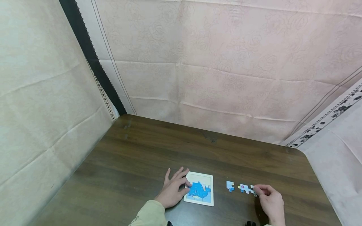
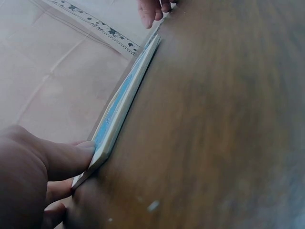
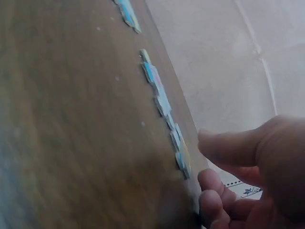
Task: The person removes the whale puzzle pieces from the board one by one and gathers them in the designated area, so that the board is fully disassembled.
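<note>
A square jigsaw board [image 1: 212,190] with a white frame and a blue whale picture [image 1: 199,190] lies flat on the table. My left hand [image 1: 173,191] rests at its left edge, fingers spread, the thumb [image 2: 78,160] on the board's corner. To the right, one loose puzzle piece [image 1: 230,185] lies apart from a short row of puzzle pieces [image 1: 244,188]. My right hand [image 1: 270,201] is at the right end of that row. In the right wrist view its thumb [image 3: 228,145] and fingers are parted beside the end puzzle piece [image 3: 181,152], which lies on the table.
The dark wooden table [image 1: 141,150] stretches out behind and to both sides of the board. Pale patterned cloth [image 1: 226,62] hangs at its back, and more cloth [image 1: 42,110] stands along the left side.
</note>
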Demonstrator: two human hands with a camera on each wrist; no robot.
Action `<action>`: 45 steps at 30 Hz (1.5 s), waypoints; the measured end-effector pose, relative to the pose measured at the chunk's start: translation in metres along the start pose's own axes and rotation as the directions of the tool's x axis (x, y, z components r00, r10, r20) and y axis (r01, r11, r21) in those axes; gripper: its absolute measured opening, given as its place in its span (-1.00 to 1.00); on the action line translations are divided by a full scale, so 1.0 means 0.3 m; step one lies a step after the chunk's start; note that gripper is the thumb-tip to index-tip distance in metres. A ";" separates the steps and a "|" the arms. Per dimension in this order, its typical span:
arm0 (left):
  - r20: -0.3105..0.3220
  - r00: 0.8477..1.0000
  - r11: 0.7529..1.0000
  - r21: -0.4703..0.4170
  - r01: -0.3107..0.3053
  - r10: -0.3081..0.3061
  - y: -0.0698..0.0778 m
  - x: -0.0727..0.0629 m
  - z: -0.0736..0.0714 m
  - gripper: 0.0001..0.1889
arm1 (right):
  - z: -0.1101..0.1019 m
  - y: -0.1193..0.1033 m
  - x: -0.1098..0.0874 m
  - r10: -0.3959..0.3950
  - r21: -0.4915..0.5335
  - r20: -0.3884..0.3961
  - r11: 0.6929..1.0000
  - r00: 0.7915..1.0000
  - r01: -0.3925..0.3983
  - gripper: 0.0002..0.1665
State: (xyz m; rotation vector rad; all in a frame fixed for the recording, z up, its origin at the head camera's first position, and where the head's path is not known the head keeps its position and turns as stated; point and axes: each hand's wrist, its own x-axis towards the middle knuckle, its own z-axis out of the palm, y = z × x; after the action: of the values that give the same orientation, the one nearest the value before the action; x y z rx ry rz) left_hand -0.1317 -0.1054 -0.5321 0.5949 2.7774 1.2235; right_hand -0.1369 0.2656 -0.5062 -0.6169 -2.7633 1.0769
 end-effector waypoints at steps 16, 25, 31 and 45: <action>-0.007 1.000 1.000 0.005 0.002 -0.002 -0.003 -0.001 0.003 -0.92 | 0.079 -0.151 -0.069 -0.175 0.058 -0.276 0.979 0.945 0.198 -0.86; -0.007 1.000 1.000 -0.001 0.011 -0.011 0.001 -0.002 0.005 -0.93 | 0.186 -0.276 -0.127 -0.259 0.089 0.003 0.962 0.966 0.257 -0.89; -0.008 1.000 1.000 -0.002 0.005 -0.005 0.002 -0.005 0.003 -0.93 | 0.239 -0.325 -0.164 -0.276 0.055 0.142 0.961 0.951 0.271 -0.89; -0.014 1.000 0.999 0.038 0.000 0.001 0.001 0.002 0.000 -0.91 | 0.345 -0.397 -0.248 -0.453 -0.006 0.332 0.876 0.827 0.482 -0.75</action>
State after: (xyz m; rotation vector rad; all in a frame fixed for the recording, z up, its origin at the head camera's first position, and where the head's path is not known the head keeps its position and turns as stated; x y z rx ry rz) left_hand -0.1322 -0.1049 -0.5318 0.5920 2.8185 1.1816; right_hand -0.1341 0.0913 -0.5000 0.2665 -2.9987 1.0084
